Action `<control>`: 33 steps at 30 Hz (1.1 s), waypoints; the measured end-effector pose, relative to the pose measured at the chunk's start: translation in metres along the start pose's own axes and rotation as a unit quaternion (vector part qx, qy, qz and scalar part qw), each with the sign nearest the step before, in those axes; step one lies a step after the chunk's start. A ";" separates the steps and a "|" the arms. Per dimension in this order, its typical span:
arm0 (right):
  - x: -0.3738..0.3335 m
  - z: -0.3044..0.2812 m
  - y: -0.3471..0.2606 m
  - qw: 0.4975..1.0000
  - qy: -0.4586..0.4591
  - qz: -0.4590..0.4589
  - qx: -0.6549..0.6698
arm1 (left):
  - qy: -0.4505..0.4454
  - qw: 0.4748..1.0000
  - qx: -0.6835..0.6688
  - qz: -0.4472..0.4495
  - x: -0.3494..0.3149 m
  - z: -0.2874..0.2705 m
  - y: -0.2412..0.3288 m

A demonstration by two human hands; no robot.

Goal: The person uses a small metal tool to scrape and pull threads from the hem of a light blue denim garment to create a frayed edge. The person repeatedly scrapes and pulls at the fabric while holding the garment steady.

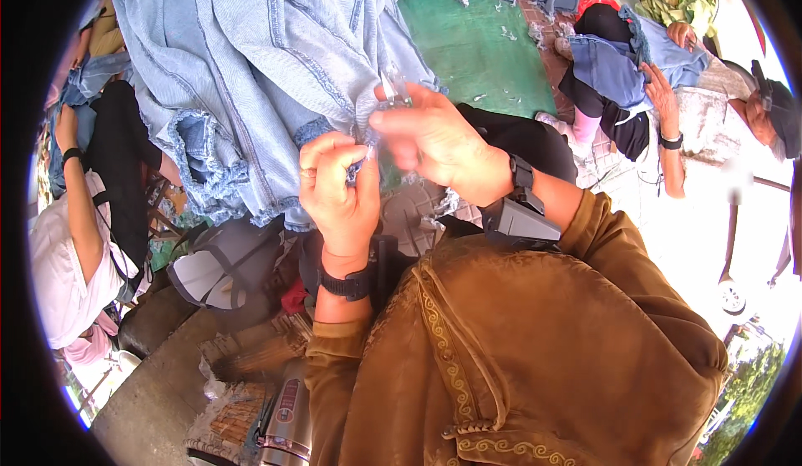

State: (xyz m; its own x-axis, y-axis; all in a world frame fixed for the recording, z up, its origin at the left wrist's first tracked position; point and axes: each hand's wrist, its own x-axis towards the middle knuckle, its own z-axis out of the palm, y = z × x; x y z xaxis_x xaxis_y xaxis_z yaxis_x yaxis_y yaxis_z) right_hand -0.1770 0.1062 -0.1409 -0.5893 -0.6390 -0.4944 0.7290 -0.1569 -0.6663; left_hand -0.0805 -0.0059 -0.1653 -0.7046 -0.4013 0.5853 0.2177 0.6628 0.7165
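- Denim garment (251,57) — pale blue, with frayed seams — hung in folds across the upper left of the head view, its lower edge drooping toward my hands.
- My left hand (338,190) was curled into a loose fist just under that edge, thumb and forefinger pinched narrow on a bit of the cloth; a ring sat on one finger and a black band (347,284) on the wrist.
- My right hand (434,140) lay just beside the left, touching the same edge of the fabric, fingers closed on a small clear tool (391,90) — I could not tell what kind, as it was blurred.
- A dark wrist device (518,211) was strapped at my right wrist, above my brown embroidered sleeve (518,357).
- On the left a seated person (71,240) in a white top worked on more denim.
- At upper right another person (622,73) sat with blue cloth on the lap, beside the green floor (476,40) strewn with scraps.
- A metal flask (288,424) stood near the lower edge.
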 end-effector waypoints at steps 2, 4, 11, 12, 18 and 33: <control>0.006 0.004 0.005 0.999 -0.001 -0.052 0.015 | -0.015 0.999 0.029 -0.020 -0.017 -0.003 0.009; 0.007 0.004 0.005 0.998 0.012 -0.057 0.026 | -0.043 0.996 0.047 -0.055 -0.037 -0.009 0.019; -0.004 0.001 -0.002 0.994 0.010 -0.105 -0.008 | -0.063 0.658 -0.544 -0.517 -0.061 0.001 0.010; -0.005 0.002 0.002 0.993 0.017 -0.116 -0.013 | -0.017 0.641 -0.573 -0.511 -0.056 0.005 0.005; -0.006 -0.021 0.008 0.965 0.024 -0.233 -0.114 | 0.129 0.662 -0.584 -0.452 -0.024 0.010 0.008; -0.024 -0.012 -0.008 0.653 -0.003 -0.506 -0.564 | 0.093 0.718 -0.580 -0.374 -0.023 0.019 0.018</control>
State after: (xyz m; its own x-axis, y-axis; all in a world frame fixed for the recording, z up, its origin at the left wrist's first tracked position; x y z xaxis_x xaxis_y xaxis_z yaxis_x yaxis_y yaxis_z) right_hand -0.1732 0.1315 -0.1306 -0.5667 -0.6417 0.5168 -0.7538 0.1506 -0.6396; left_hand -0.0732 0.0273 -0.1732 -0.8386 -0.5197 -0.1636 0.3178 -0.7105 0.6279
